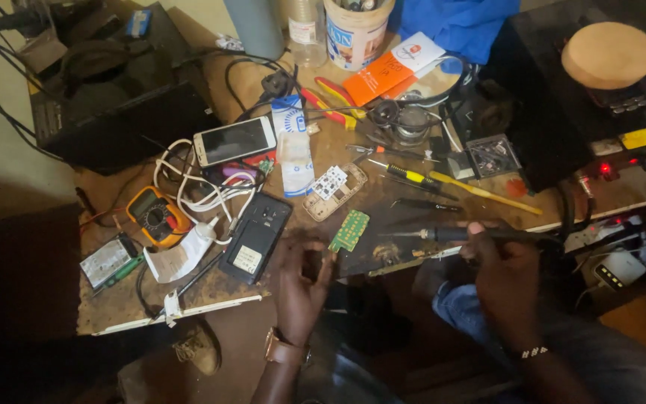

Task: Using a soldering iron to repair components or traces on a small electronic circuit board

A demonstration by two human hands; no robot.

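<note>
My right hand [504, 271] grips the dark handle of a soldering iron [443, 235], whose thin tip points left over the bench's front edge. My left hand [300, 283] hovers at the near edge with fingers loosely curled, holding nothing I can make out. Just above its fingertips lies a small green circuit board [350, 230]. A black phone body [256, 237] lies left of that hand, and a beige phone frame with a white keypad board [333, 190] sits behind the green board.
A cluttered wooden bench [211, 295] carries a yellow multimeter [156, 217], white cables [203, 196], a white smartphone [234, 140], screwdrivers [413, 176], red-handled pliers [330, 105], a white tub [356, 31] and blue cloth [457, 22]. A black box with lit red indicators [600, 135] stands right.
</note>
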